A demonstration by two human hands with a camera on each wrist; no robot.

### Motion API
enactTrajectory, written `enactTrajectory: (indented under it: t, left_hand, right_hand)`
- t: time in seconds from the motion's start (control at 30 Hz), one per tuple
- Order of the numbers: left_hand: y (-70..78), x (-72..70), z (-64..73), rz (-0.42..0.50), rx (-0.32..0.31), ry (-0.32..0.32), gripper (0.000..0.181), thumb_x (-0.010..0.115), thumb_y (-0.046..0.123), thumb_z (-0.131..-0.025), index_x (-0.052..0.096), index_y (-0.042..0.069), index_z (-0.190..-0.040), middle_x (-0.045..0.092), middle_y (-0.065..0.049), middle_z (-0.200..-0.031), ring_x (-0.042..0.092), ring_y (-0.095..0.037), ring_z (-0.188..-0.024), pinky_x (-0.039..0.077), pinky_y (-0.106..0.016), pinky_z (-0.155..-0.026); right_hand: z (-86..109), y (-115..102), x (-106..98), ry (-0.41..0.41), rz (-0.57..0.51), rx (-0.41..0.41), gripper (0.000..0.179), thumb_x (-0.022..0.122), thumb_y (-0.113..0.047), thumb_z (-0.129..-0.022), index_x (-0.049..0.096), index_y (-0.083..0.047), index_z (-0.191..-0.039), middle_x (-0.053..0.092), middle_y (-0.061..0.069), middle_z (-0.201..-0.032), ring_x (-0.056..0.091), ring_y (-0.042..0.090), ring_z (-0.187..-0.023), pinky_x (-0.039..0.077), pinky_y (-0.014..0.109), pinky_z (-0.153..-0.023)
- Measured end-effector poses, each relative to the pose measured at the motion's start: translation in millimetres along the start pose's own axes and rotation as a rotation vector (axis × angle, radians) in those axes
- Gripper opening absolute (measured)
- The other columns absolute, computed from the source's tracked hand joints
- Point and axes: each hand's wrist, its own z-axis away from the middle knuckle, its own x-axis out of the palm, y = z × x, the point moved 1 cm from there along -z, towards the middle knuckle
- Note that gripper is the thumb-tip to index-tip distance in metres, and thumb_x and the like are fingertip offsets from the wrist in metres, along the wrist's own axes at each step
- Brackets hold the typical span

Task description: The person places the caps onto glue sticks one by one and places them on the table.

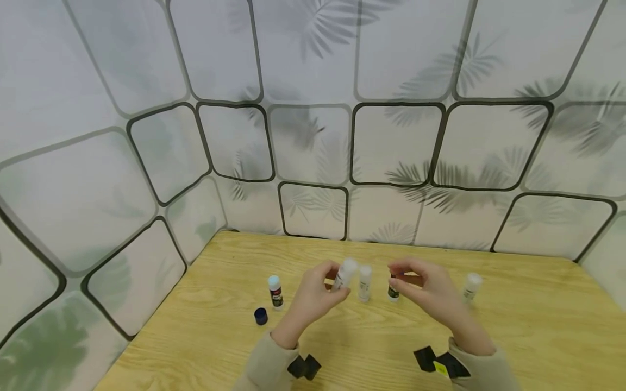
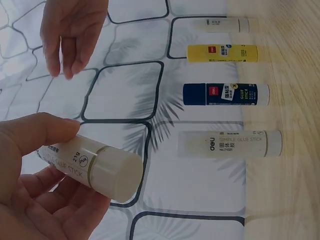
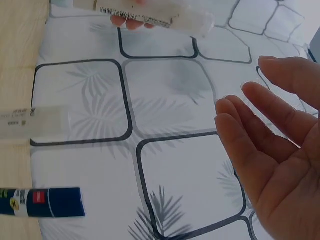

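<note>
My left hand [image 1: 315, 290] grips a white glue stick [image 2: 95, 170], tilted and raised off the table, its end toward the right. Beside it a second white glue stick [image 1: 364, 283] stands upright. My right hand [image 3: 280, 140] holds nothing; its fingers are loosely bent, apart from the thumb. In the head view it overlaps a navy glue stick [image 1: 393, 293], but the right wrist view shows the navy stick [image 3: 40, 202] off to one side of the fingers. A yellow glue stick [image 2: 222, 53] stands past the navy one, hidden behind the right hand in the head view.
Farther right stands another white glue stick [image 1: 471, 287]. On the left are an upright glue stick with a pale blue top [image 1: 275, 293] and a small dark blue cap [image 1: 261, 316]. Patterned cloth [image 1: 313, 141] rises behind the wooden table [image 1: 195, 331].
</note>
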Motion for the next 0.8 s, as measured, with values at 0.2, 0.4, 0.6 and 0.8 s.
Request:
enactTrajectory:
  t: [0.2,0.4,0.6,0.8]
  left_hand:
    - [-12.9,3.7,-11.1,0.001,-0.046,0.069,0.025,0.068,0.003,-0.075,0.056,0.002,-0.097,0.058,-0.008,-0.092,0.056,-0.021,-0.085,0.048,-0.025,-0.064]
    - [-23.8,10.1,-21.6,-0.042,-0.119,0.129,0.023,0.07,0.006,-0.074,0.055,0.005,-0.091,0.057,-0.005,-0.087,0.054,-0.019,-0.081,0.046,-0.03,-0.066]
    - [-37.6,20.4,-29.1,-0.118,-0.177,0.117,0.027,0.072,0.008,-0.073,0.054,0.006,-0.092,0.057,-0.004,-0.086,0.052,-0.017,-0.079,0.044,-0.031,-0.066]
    - [-49.1,23.8,-32.6,-0.131,-0.214,0.061,0.027,0.072,0.008,-0.073,0.054,0.006,-0.094,0.056,-0.004,-0.087,0.05,-0.017,-0.077,0.043,-0.032,-0.065]
  right_hand:
    - [12.1,10,-18,0.011,0.124,0.042,0.02,0.064,-0.006,-0.081,0.061,0.0,-0.1,0.061,0.007,-0.094,0.059,0.017,-0.085,0.049,0.023,-0.07]
    - [19.0,15,-26,0.008,0.136,0.067,0.021,0.063,-0.007,-0.082,0.06,0.001,-0.101,0.061,0.009,-0.096,0.059,0.015,-0.085,0.049,0.023,-0.069]
    - [16.7,16,-25,-0.015,0.13,0.057,0.02,0.062,-0.009,-0.082,0.06,0.0,-0.1,0.061,0.006,-0.096,0.059,0.018,-0.085,0.048,0.021,-0.071]
    - [15.0,18,-24,-0.024,0.144,0.05,0.019,0.063,-0.008,-0.082,0.061,0.0,-0.098,0.061,0.005,-0.092,0.059,0.021,-0.083,0.049,0.024,-0.07]
